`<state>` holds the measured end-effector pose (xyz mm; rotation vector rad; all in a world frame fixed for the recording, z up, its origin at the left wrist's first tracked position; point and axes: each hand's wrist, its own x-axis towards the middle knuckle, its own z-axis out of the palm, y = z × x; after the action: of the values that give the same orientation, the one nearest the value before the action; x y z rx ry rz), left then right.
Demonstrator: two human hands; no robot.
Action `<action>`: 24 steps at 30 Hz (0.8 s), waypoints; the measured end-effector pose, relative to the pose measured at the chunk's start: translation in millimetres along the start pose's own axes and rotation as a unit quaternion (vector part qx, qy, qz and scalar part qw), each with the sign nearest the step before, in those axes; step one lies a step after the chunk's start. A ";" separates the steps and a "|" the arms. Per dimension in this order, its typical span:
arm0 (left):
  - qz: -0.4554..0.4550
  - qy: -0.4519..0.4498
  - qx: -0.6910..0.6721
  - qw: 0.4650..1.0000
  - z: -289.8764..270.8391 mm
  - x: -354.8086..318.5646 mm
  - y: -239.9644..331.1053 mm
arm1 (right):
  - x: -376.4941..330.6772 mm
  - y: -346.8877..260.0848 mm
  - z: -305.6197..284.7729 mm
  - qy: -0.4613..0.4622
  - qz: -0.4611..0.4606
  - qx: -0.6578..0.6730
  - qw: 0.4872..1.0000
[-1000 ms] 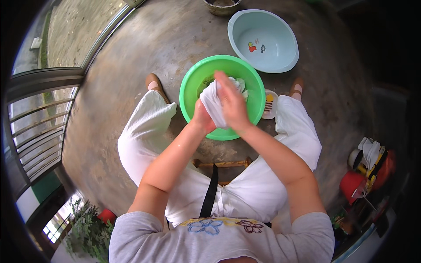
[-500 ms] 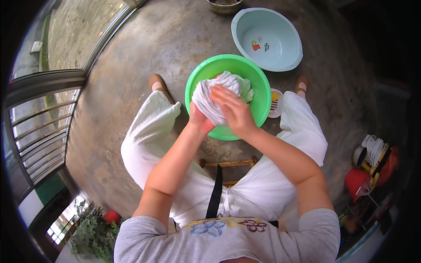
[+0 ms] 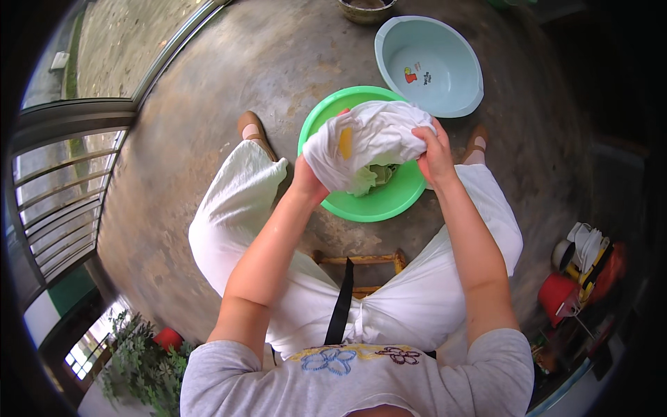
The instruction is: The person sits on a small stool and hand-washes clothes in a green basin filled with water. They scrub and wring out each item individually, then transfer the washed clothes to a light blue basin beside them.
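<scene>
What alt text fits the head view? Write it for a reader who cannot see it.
Seen from above, a seated person's left hand and right hand hold a white cloth spread over a green basin on a concrete floor. A pale blue basin sits just beyond it, and a wooden stool shows between the knees.

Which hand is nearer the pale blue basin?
Right. The right hand grips the white cloth just below the pale blue basin; the left hand holds the cloth's far side.
</scene>
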<state>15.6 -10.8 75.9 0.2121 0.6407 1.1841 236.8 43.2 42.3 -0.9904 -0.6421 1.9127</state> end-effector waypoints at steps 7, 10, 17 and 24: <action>-0.011 0.073 0.021 0.997 21.4 -3.7 -64.7 | -12.5 25.3 66.3 0.048 -0.211 -0.425 0.879; 0.039 0.081 0.044 0.995 42.9 -3.8 -71.1 | -14.2 32.3 73.3 0.146 -0.194 -0.349 0.905; -0.054 0.114 0.028 0.992 20.2 3.4 -57.8 | -16.3 36.7 82.6 0.143 -0.357 -0.503 0.774; -0.027 0.131 0.082 0.988 28.9 15.4 -42.0 | -30.4 47.3 87.0 0.135 -0.191 -0.282 0.931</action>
<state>68.8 -7.8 73.8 0.1780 0.9698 1.1174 152.1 -11.1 67.1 -1.3363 -1.1593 1.2371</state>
